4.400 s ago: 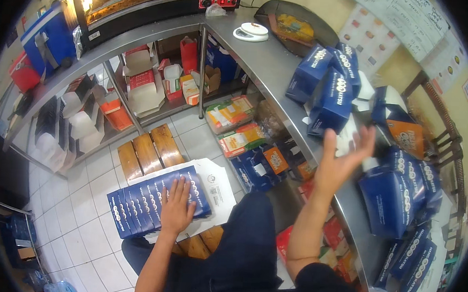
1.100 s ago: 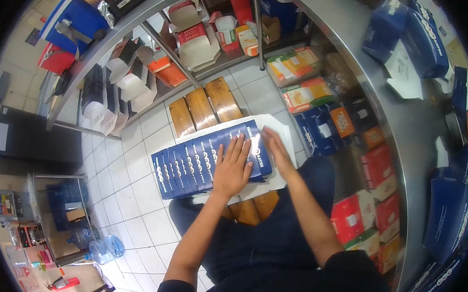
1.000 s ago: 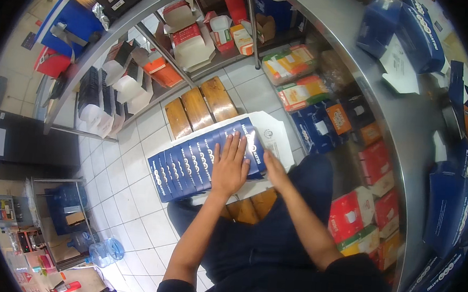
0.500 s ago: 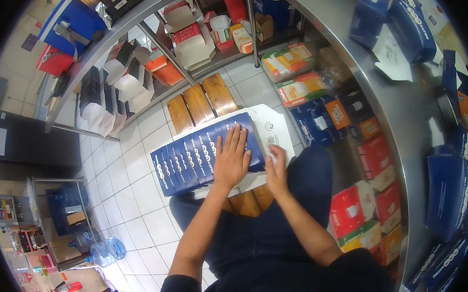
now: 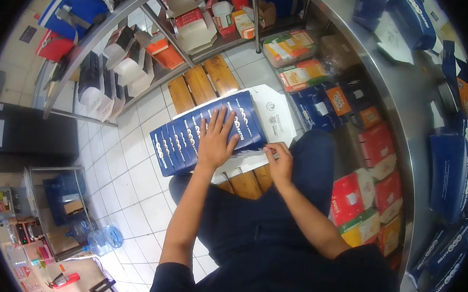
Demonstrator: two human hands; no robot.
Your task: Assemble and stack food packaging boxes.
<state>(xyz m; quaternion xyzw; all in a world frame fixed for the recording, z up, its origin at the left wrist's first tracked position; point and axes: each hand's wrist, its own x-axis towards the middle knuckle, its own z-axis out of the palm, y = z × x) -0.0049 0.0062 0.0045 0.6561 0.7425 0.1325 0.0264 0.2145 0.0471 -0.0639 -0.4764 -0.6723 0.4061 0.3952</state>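
Overlapping blue printed flat cardboard box blanks (image 5: pixel 183 143) lie fanned in a slanted row in front of me, across a slatted wooden bench (image 5: pixel 199 87). A white cardboard flap (image 5: pixel 274 116) sticks out on their right. My left hand (image 5: pixel 216 140) rests flat on the blue blanks, fingers spread. At the near right corner of the row, my right hand (image 5: pixel 279 162) has thumb and fingers pinched together on the edge of a blank. Which layer it pinches is hard to make out.
Metal shelving on the left holds folded black-and-white boxes (image 5: pixel 95 86) and a red-and-white open carton (image 5: pixel 190 28). Under the steel table (image 5: pixel 375 63) on the right are red boxes (image 5: pixel 348 198); blue boxes (image 5: pixel 449 175) stand on it. Water bottles (image 5: pixel 105 240) sit lower left.
My left hand has slid leftward over the blue blanks, and the fan has spread a little. My right hand has gone from loosely open beside the white flap to pinching a near edge.
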